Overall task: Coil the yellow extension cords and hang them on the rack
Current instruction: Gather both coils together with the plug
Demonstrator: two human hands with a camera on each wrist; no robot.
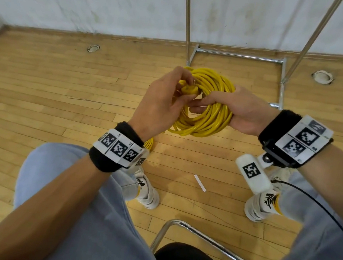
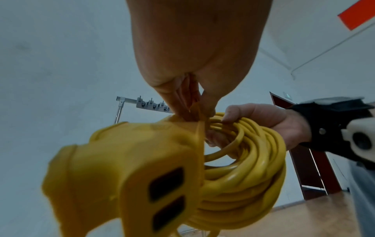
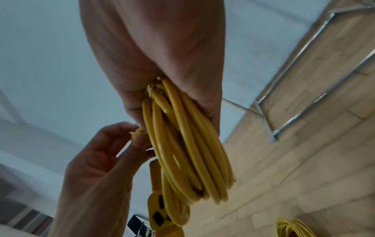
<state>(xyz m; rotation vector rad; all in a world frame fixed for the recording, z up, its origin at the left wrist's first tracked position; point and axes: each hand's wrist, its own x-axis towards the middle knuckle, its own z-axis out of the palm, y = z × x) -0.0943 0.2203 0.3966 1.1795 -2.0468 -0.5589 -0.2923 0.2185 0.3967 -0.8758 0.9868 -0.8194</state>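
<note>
Seated person, head view: the right hand [image 1: 243, 113] wraps its fingers around one side of a coiled yellow extension cord [image 1: 206, 120], held in the air above the wooden floor [image 1: 47, 83]. The left hand [image 1: 162, 104] pinches the cord's end at the coil's inner edge; the socket block [image 2: 125, 184] hangs beneath it, close to the left wrist camera and blurred. A second yellow coil [image 3: 292, 227] lies on the floor. The metal rack [image 1: 240, 57] stands just beyond the held coil, apparently untouched by it.
</note>
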